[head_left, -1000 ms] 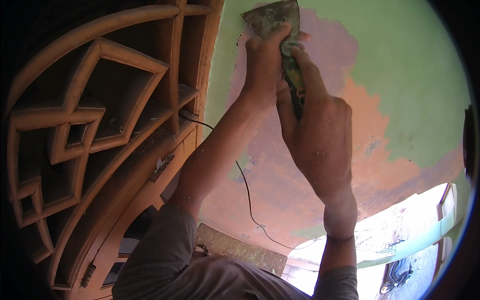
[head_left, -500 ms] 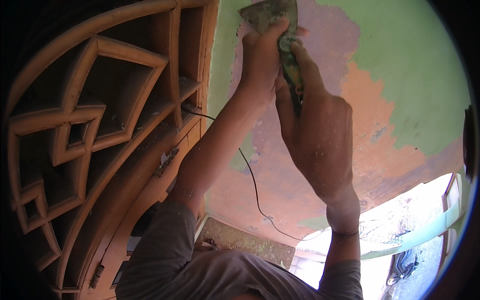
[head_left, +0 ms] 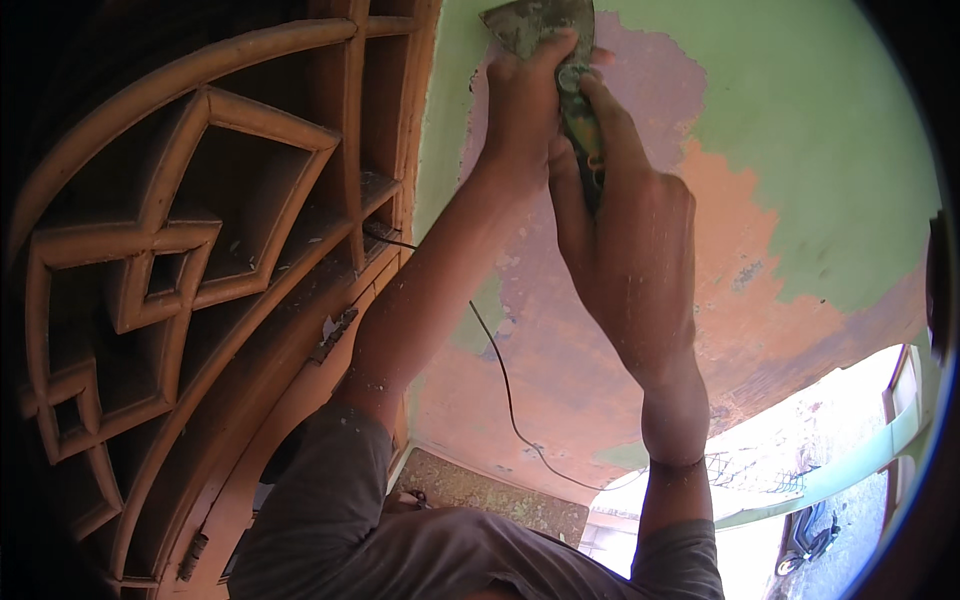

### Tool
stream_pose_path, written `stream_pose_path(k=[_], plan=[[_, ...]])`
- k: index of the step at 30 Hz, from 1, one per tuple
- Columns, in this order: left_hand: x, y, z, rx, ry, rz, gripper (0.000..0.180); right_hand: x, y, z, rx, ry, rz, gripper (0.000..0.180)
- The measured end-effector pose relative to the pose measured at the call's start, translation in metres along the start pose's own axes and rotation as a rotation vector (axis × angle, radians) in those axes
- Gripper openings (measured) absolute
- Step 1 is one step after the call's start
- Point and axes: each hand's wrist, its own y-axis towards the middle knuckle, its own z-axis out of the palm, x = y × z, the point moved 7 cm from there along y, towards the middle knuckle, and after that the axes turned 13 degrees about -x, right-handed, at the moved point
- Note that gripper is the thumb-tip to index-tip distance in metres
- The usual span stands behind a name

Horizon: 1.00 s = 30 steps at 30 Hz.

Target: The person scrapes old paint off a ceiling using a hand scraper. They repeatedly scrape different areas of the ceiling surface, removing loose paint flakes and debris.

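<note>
Both my arms reach up to a wall (head_left: 640, 250) with peeling green paint and bare lilac and orange patches. A wide, worn putty knife (head_left: 535, 27) lies with its blade against the wall near the top of the view. Around its dark green and yellow handle, my right hand (head_left: 640, 240) is closed, the index finger stretched along it. My left hand (head_left: 525, 105) is closed at the base of the blade, the thumb on the metal. Part of the left fingers is hidden behind the tool.
On the left stands a brown wooden shelf unit (head_left: 270, 120) with diamond-shaped frames. A thin dark cable (head_left: 508, 385) runs from it down across the wall. At lower right is a bright opening (head_left: 760, 450), and a speckled floor (head_left: 490, 490) shows below.
The putty knife and both hands have shifted only slightly, the right hand a little up and left. The view has moved a bit. Both hands keep their grip.
</note>
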Motion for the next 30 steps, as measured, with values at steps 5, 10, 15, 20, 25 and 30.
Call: stream_pose_path(k=[5, 10, 15, 20, 25, 30], plan=[[0.003, -0.018, -0.012, 0.039, 0.038, -0.031, 0.027, 0.003, -0.012, -0.002, 0.02, 0.039, 0.036, 0.043], [0.004, -0.01, -0.004, 0.015, 0.016, 0.015, 0.029, -0.003, -0.007, 0.0, -0.008, 0.053, 0.01, 0.045], [0.001, -0.007, -0.005, 0.002, 0.064, -0.067, 0.029, -0.002, -0.003, -0.001, 0.023, 0.05, 0.054, 0.044], [0.003, -0.015, -0.003, 0.038, 0.049, 0.035, 0.031, -0.005, -0.021, -0.003, 0.008, 0.045, 0.062, 0.045], [0.001, -0.016, -0.008, 0.039, 0.122, -0.093, 0.029, 0.0, -0.012, 0.001, 0.011, 0.039, 0.054, 0.045], [0.011, -0.016, -0.006, 0.022, 0.073, -0.011, 0.028, -0.008, -0.022, 0.002, -0.066, 0.061, 0.017, 0.044]])
